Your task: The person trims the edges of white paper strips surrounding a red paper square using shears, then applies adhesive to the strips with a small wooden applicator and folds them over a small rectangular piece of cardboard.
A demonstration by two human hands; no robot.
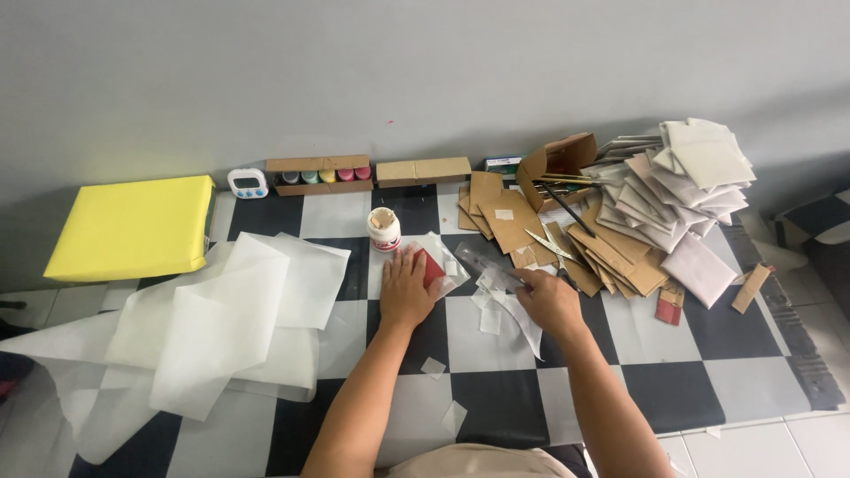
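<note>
You're probably in a home craft corner: checkered mat [655, 389] on tiled floor, cardboard pieces [611, 257], paint bottles [323, 176] along its far edge.

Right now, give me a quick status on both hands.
Left hand flat on red piece. Right hand gripping clear ruler. Glue jar stands just beyond the left hand.

The glue jar [384, 229] stands behind the left hand [405, 288]. Loose paper sheets [232, 314] lie to its left. The cardboard pile [584, 243] lies behind the right hand [549, 304].
</note>
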